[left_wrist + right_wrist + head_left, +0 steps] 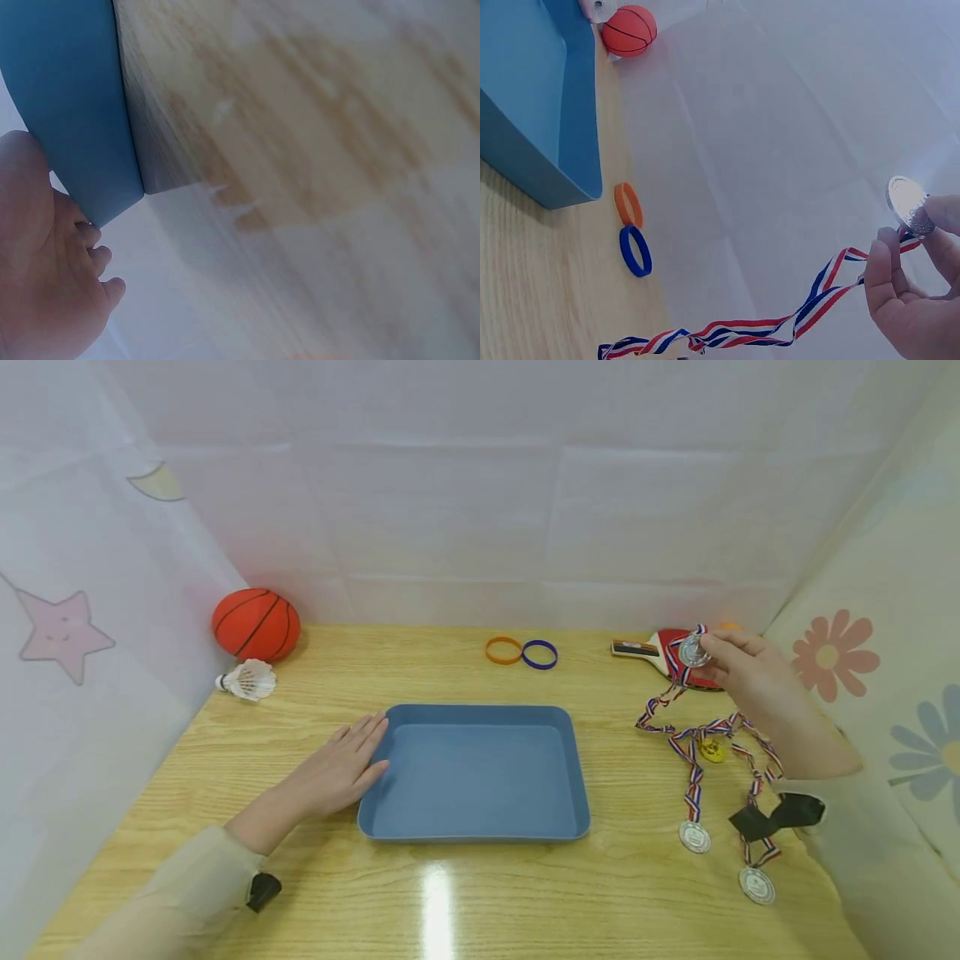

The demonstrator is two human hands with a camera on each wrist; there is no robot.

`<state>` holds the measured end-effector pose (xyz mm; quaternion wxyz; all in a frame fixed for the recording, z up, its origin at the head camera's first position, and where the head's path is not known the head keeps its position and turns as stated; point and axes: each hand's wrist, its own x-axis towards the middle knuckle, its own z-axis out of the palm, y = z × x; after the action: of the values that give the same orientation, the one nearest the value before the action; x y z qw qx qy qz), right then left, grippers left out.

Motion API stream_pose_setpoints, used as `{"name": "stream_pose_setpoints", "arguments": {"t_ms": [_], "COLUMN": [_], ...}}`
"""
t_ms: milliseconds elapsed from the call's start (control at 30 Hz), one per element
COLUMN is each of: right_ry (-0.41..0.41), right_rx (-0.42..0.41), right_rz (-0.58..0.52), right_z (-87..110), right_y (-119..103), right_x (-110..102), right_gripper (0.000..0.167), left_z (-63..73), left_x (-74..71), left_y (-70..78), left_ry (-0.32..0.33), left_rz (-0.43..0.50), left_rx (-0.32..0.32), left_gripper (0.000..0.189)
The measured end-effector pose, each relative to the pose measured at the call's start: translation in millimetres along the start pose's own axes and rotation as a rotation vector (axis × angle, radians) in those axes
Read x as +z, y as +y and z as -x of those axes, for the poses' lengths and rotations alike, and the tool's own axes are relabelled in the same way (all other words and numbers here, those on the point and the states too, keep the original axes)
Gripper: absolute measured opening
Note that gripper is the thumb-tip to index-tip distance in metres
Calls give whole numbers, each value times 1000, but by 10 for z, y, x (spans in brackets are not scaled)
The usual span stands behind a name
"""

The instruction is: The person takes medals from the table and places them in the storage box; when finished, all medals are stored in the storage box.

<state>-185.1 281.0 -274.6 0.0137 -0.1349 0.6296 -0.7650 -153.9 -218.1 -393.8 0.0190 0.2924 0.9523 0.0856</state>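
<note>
A silver medal (693, 651) on a red, white and blue ribbon (757, 331) is pinched between the thumb and fingers of my right hand (757, 681), raised above the table at the right. Its ribbon trails down to the tabletop. My left hand (341, 768) rests with straight fingers on the left rim of a blue tray (480, 714). More medals lie at the right: a gold one (712, 750), a silver one (694, 837) and another silver one (757, 886), their ribbons tangled together.
A red table tennis bat (637, 648) lies behind the right hand, partly hidden. An orange wristband (503, 650) and a blue wristband (539, 654) lie behind the tray. A basketball (257, 625) and a shuttlecock (247, 680) sit at the back left. White cloth walls (450, 510) enclose the table.
</note>
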Motion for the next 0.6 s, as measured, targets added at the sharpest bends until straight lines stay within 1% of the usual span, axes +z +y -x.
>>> {"name": "stream_pose_setpoints", "arguments": {"t_ms": [133,400,500,600], "right_ry": [44,0,-5,-27], "right_rx": [-5,-65,-74,-78], "right_rz": [-31,-37,-13,-3], "right_z": [-60,-145,-178,-205], "right_y": [-99,-299,-365,-417], "right_x": [62,230,310,412], "right_gripper": [14,18,20,20], "left_z": [-4,4,4,6], "left_x": [4,3,-2,-5], "left_y": [1,7,15,16], "left_ry": [0,6,3,-1], "left_rz": [-8,-8,-8,-8], "left_rx": [0,2,0,-2], "left_gripper": [62,61,62,62]}}
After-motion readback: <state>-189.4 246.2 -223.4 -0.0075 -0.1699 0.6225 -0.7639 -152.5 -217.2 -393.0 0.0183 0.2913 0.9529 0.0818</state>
